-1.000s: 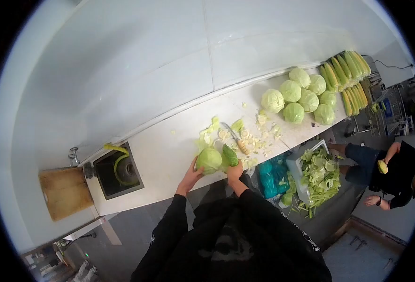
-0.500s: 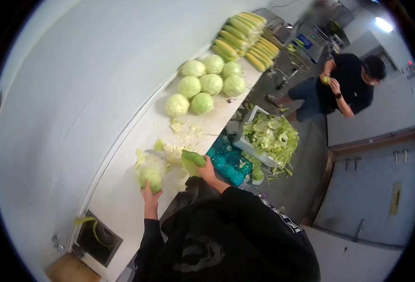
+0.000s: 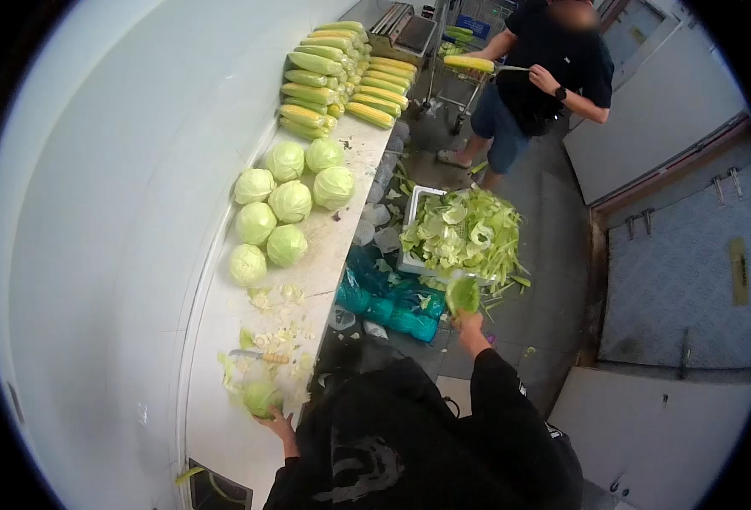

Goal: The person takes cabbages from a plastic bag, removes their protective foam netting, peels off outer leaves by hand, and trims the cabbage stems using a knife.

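Observation:
At the near end of the counter, my left hand (image 3: 279,423) is wrapped round the lower side of a pale green cabbage (image 3: 261,397). My right hand (image 3: 470,324) is stretched out past the counter's edge, closed on green cabbage leaves (image 3: 462,295); the fingers are partly hidden behind them. Just above the cabbage lies a knife (image 3: 260,356) with a light handle, among cabbage scraps (image 3: 283,340). Right behind the held leaves stands a white crate (image 3: 411,255) heaped with cabbage leaves and trimmings (image 3: 469,234).
Several whole cabbages (image 3: 290,201) sit farther up the counter (image 3: 214,425), with stacked corn cobs (image 3: 324,68) beyond. Teal plastic bags (image 3: 401,314) lie on the floor beside it. A co-worker (image 3: 554,68) stands behind the crate holding a corn cob (image 3: 469,63) and a knife.
My right hand has carried the leaves from over the counter to the right, toward the crate. My left hand stays on the cabbage. The view has turned, and the co-worker now holds the corn cob out.

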Demonstrator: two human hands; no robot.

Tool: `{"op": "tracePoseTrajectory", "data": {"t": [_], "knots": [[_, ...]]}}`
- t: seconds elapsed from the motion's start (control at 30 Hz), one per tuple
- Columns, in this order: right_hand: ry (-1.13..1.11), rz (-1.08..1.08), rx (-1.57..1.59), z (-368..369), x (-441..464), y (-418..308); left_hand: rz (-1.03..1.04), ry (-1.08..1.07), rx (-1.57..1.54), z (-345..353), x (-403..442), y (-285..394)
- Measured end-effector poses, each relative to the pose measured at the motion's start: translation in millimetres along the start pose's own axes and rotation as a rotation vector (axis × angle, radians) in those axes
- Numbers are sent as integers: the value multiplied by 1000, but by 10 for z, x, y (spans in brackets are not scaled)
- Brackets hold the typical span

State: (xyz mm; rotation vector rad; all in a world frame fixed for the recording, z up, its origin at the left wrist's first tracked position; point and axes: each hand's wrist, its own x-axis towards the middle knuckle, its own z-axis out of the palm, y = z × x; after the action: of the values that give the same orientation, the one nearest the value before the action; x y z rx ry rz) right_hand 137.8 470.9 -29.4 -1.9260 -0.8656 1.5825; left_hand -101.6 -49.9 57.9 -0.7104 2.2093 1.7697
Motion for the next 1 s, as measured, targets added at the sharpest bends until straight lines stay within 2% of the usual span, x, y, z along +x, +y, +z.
{"op": "tracePoseTrajectory", "data": {"t": [0.1,0.17,0.27,0.3,0.37,0.43,0.5,0.57,0.63,0.67,0.7,0.73,0.77,0.8,0.83,0.9,1.0], "knots": [[-105,-64,102,-53,770,-358,-63,-23,-52,-87,27,20],[-82,-81,291,55,404,-1228,-101,-17,-18,-42,10,134],[-15,33,314,305,562,-1476,-132,0,2,-32,5,187],[-67,62,276,414,616,-1396,-133,3,1,-9,39,175],[-208,-21,-3,669,585,-1039,-145,27,-4,-22,20,124],[-521,-116,-167,885,501,-480,-174,35,-70,42,-51,173],[-569,-147,-287,1160,129,-112,-157,26,-95,38,-50,116],[-674,-245,-448,1355,-212,-72,-97,14,-66,-82,96,-132],[-820,-334,-515,1548,-486,19,77,-6,5,-41,75,-203],[-907,-353,-541,1653,-538,39,79,5,29,-63,120,-297],[-1005,-369,-563,1766,-591,44,234,-18,150,228,-317,394],[-1089,-360,-560,1833,-806,-107,522,-35,329,88,50,-87],[-1155,-356,-577,1962,-877,-45,564,17,577,191,-145,209],[-1200,-401,-636,2013,-1189,-225,579,5,599,238,-198,292],[-1301,-439,-672,2133,-1369,-197,473,-24,559,261,-237,363],[-1488,-541,-761,2353,-1684,-65,426,-10,530,220,-288,479],[-1709,-692,-904,2553,-2501,41,365,-65,437,122,-199,344]]}}
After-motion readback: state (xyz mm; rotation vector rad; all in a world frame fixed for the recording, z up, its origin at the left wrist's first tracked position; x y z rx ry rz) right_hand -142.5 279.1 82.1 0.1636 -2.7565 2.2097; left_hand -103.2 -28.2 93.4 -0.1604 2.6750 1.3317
